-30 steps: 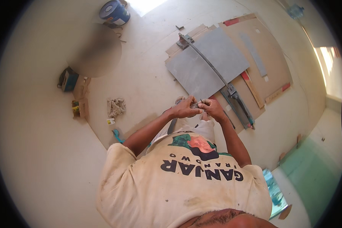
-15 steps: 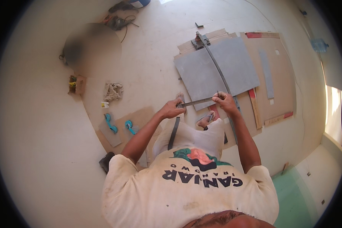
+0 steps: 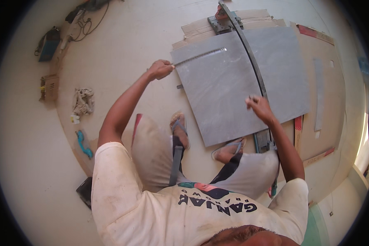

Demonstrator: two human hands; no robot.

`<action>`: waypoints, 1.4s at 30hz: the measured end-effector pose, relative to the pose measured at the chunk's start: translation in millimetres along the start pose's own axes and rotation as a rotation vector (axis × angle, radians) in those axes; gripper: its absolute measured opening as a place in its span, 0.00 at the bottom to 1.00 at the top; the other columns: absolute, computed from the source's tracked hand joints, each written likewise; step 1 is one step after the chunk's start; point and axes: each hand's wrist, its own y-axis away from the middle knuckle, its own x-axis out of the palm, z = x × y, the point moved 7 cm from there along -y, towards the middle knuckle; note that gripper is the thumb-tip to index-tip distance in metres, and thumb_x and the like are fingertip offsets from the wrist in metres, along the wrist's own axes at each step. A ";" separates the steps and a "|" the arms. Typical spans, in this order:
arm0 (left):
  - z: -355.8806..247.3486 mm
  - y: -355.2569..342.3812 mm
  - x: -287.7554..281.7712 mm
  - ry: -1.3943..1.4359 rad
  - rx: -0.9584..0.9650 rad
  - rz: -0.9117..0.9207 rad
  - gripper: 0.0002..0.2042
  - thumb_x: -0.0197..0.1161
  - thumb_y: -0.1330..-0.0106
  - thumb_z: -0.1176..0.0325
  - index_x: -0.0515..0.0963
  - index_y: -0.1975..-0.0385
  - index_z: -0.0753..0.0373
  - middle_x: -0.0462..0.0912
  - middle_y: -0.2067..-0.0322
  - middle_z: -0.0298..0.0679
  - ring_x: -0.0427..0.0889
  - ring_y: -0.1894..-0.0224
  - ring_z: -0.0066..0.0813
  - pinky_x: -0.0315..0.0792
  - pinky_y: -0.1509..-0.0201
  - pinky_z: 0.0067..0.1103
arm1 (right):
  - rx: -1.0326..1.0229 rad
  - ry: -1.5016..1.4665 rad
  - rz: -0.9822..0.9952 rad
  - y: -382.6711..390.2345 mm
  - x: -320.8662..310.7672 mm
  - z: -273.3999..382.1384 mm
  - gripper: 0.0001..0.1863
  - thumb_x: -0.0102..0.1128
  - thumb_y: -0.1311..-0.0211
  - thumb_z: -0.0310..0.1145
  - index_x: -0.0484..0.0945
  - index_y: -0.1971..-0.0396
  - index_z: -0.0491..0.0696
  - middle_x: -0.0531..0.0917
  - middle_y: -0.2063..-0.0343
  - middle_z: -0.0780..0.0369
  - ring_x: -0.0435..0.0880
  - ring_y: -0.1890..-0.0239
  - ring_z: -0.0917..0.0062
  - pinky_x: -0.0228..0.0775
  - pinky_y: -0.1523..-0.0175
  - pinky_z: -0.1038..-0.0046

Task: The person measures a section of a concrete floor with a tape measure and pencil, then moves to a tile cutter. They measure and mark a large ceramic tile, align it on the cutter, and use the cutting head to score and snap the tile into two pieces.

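A large grey tile [image 3: 229, 88] lies on a manual tile cutter, and the cutter's dark rail [image 3: 250, 61] crosses the tile from its far end toward my feet. My left hand [image 3: 160, 69] grips the end of a thin metal ruler [image 3: 201, 56] that lies flat across the tile's far left corner. My right hand [image 3: 258, 107] rests on the tile just beside the rail, fingers bunched together. Whether the right hand pinches something small is not visible. I stand in sandals at the tile's near edge.
Cardboard sheets [image 3: 315, 45] lie under and around the cutter, with a narrow tile strip [image 3: 319, 94] on them at the right. To the left on the floor are a crumpled rag [image 3: 83, 100], a blue tool [image 3: 84, 143], a small box [image 3: 49, 87] and a power tool with cables [image 3: 49, 43].
My hands, held together on the ruler in front of me, have parted. The left hand has laid the ruler onto the tile and the right hand has dropped onto the tile by the rail.
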 end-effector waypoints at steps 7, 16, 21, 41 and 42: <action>-1.7 -117.4 -3.4 -0.151 0.162 -0.174 0.17 0.59 0.43 0.56 0.80 0.71 0.67 0.79 0.77 0.39 0.78 0.72 0.27 0.71 0.67 0.24 | 0.652 -0.234 -0.279 87.3 54.5 -281.5 0.14 0.48 0.36 0.42 0.75 0.70 0.47 0.79 0.80 0.66 0.63 0.86 0.86 0.53 0.83 0.80; 15.5 -145.1 0.6 -0.274 0.192 -0.182 0.19 0.59 0.44 0.54 0.81 0.65 0.65 0.82 0.70 0.46 0.81 0.63 0.35 0.72 0.57 0.26 | 0.656 -0.768 -0.754 98.3 90.2 -321.5 0.12 0.52 0.37 0.44 0.71 0.67 0.50 0.72 0.84 0.70 0.59 0.89 0.89 0.46 0.87 0.84; 1.7 -140.0 1.9 -0.398 0.218 -0.206 0.21 0.52 0.43 0.53 0.80 0.69 0.67 0.80 0.64 0.53 0.79 0.58 0.46 0.71 0.53 0.31 | 0.578 -0.789 -0.737 101.5 97.1 -320.1 0.12 0.53 0.37 0.44 0.71 0.70 0.52 0.63 0.86 0.74 0.57 0.88 0.89 0.45 0.86 0.83; 30.7 -110.9 -12.0 -0.567 0.295 -0.293 0.20 0.49 0.40 0.56 0.79 0.70 0.69 0.80 0.65 0.55 0.79 0.58 0.48 0.71 0.52 0.34 | 0.464 -0.450 -0.693 109.0 121.5 -334.1 0.15 0.55 0.38 0.41 0.72 0.79 0.47 0.68 0.88 0.69 0.63 0.86 0.85 0.54 0.82 0.76; 32.4 -108.9 -13.7 -0.577 0.297 -0.294 0.20 0.49 0.40 0.56 0.79 0.69 0.69 0.80 0.65 0.55 0.79 0.58 0.48 0.71 0.53 0.34 | 0.432 -0.351 -0.712 108.8 124.9 -335.2 0.15 0.56 0.39 0.40 0.72 0.79 0.45 0.69 0.87 0.68 0.64 0.85 0.84 0.56 0.80 0.75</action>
